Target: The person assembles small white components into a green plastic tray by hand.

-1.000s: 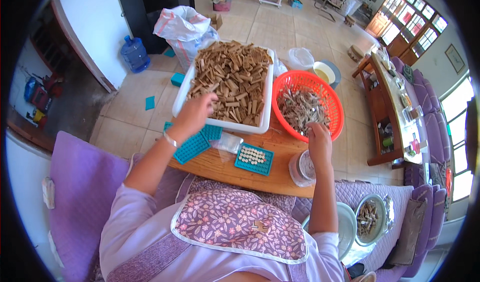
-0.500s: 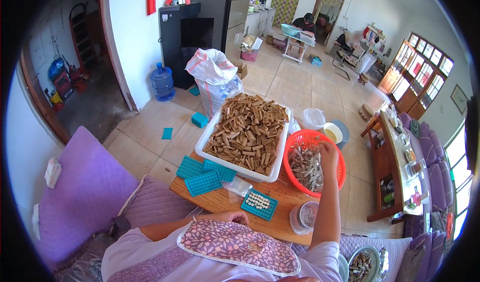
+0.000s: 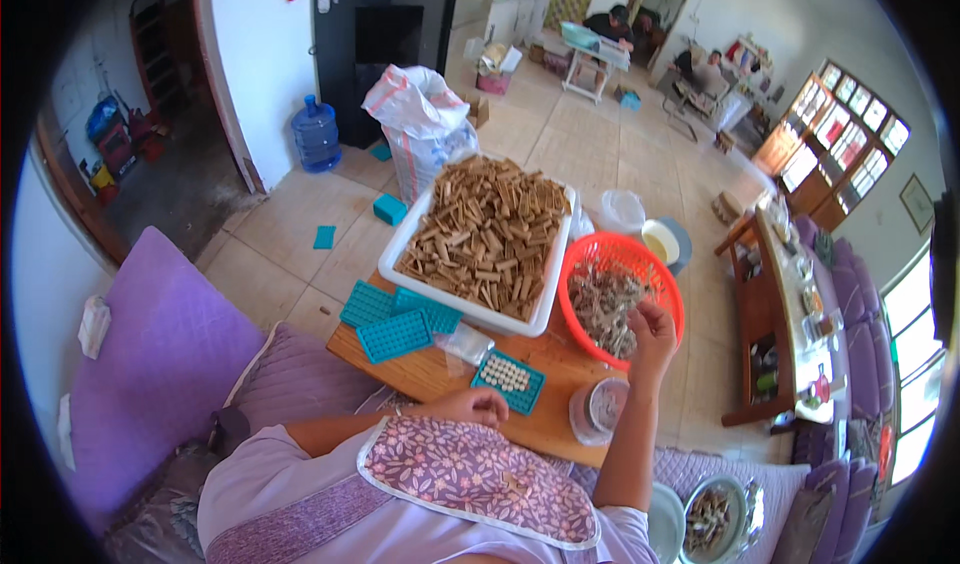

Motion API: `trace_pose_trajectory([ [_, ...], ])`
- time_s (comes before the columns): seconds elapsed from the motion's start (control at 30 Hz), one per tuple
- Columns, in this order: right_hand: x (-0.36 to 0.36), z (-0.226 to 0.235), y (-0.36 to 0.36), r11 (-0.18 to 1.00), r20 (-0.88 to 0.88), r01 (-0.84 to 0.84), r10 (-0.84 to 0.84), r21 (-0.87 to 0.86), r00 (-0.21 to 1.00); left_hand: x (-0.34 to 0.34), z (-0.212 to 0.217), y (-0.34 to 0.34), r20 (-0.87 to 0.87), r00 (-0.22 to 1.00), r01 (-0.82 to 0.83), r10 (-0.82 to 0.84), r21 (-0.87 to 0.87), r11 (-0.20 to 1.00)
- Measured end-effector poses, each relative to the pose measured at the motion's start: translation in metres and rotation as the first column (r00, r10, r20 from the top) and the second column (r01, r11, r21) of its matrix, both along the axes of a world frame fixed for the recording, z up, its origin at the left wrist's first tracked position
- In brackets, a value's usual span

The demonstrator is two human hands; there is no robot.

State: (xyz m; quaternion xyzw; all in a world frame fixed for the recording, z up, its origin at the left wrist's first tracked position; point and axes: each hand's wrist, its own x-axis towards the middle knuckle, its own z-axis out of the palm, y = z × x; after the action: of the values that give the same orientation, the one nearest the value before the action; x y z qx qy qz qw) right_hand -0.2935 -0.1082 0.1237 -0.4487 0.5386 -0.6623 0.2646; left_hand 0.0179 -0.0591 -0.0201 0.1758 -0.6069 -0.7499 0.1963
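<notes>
My left hand (image 3: pixel 476 403) rests closed at the near edge of the wooden table (image 3: pixel 420 374), just below a teal tray (image 3: pixel 508 381) filled with small white pieces. My right hand (image 3: pixel 652 332) is raised over the near rim of the red basket (image 3: pixel 583 265), which holds grey pieces; fingers are pinched together, and whether they hold anything cannot be told. A white bin (image 3: pixel 400 252) piled with brown wooden sticks sits behind the teal tray.
Empty teal trays (image 3: pixel 395 321) lie at the table's left. A clear lidded container (image 3: pixel 600 408) stands by my right forearm. A white sack (image 3: pixel 420 124), a blue water bottle (image 3: pixel 315 134) and a low wooden side table (image 3: pixel 765 344) surround the spot. People sit far back.
My left hand has come back from the white bin to the table's near edge. My right hand stayed at the red basket. The view has tilted upward.
</notes>
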Motion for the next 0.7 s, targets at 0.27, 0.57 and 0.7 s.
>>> trace_pose_trajectory([
  [0.27,0.105,-0.011,0.058,0.97,0.54,-0.227,0.238,-0.089,0.807,-0.015,0.107,-0.015,-0.136,0.949,-0.271,0.283,0.097,0.958],
  [0.57,0.114,-0.035,0.08,0.985,0.514,-0.173,0.152,-0.008,0.844,-0.026,0.089,-0.011,-0.313,0.928,-0.072,0.203,0.382,0.921],
  [0.7,0.114,-0.032,0.087,0.993,0.518,-0.118,0.091,0.018,0.851,-0.028,0.09,-0.008,-0.235,0.956,-0.092,0.177,0.332,0.939],
])
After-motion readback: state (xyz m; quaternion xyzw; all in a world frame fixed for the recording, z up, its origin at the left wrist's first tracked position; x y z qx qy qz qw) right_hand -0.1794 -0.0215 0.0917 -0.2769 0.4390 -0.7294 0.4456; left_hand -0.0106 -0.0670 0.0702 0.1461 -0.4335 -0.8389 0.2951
